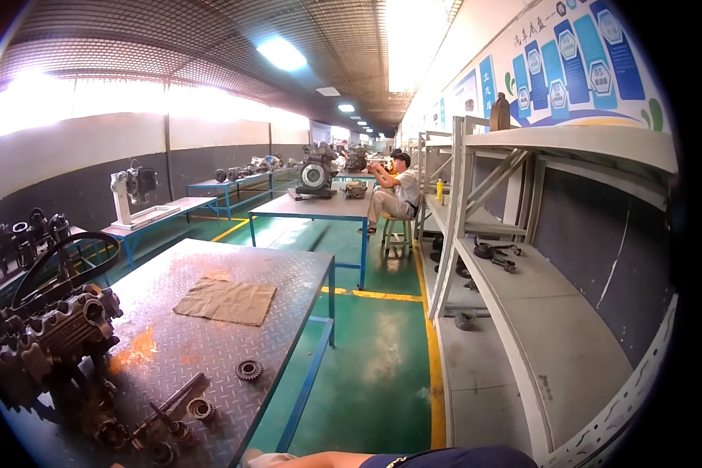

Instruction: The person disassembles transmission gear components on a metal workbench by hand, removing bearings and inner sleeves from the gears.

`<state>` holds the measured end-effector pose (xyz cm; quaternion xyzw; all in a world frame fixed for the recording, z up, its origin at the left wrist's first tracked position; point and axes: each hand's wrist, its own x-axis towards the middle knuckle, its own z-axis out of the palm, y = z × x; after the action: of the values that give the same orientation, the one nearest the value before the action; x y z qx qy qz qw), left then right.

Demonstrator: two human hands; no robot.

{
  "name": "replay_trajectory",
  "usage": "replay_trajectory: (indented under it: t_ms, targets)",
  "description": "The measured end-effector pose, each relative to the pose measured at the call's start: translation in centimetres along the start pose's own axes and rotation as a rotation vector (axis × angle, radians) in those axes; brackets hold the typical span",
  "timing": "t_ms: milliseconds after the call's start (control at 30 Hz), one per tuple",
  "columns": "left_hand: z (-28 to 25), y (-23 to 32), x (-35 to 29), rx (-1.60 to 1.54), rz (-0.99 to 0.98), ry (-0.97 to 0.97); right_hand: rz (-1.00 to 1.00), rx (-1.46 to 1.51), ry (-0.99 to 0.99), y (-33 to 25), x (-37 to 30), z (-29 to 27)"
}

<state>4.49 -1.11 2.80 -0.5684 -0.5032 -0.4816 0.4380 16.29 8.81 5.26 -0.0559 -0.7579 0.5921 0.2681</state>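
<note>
Along the lower edge lies a bare forearm with a dark blue sleeve, taken as my right arm. At its left end is a pale, glove-like patch that I take for my right hand; its fingers are cut off by the frame. My left hand is out of view. Nearest to the right hand is a metal-topped workbench. On it are a dark gear, a ring-shaped gear, a metal shaft and a brown cloth. A dark engine assembly with a belt loop stands at the left.
Grey shelving runs along the right, with small dark parts and a brown bottle. Farther off, a second table bears an engine. A person sits on a stool beside it.
</note>
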Motion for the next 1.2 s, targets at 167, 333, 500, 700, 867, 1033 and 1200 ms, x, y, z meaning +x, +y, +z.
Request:
replay_trajectory:
  t_ms: [167, 333, 500, 700, 867, 1033, 1200]
  targets:
    - [0.4, 0.6, -0.1, -0.047, -0.182, -0.117, 0.059, 0.143, 0.130, 2.0, 0.9, 0.4]
    - [0.1, 0.0, -0.9, -0.084, -0.240, -0.210, 0.119, 0.229, 0.144, 3.4, 1.2, 1.1]
    - [-0.4, -0.4, -1.8, -0.083, -0.378, -0.321, 0.229, 0.329, 0.120, 2.1, 0.4, 1.2]
    - [0.0, 0.6, -0.6, -0.238, -0.443, -0.364, 0.195, 0.180, 0.215, 2.0, 0.3, 1.6]
    - [-0.2, 0.2, -1.2, -0.262, -0.304, -0.259, 0.153, 0.213, 0.196, 2.7, 0.2, 2.1]
    - [-0.4, 0.7, -0.2, -0.154, -0.164, -0.269, 0.083, 0.146, 0.181, 2.9, -0.2, 2.0]
    - [-1.2, 0.4, 1.0, 0.011, 0.092, -0.277, 0.027, 0.173, 0.121, 3.1, -0.3, 2.2]
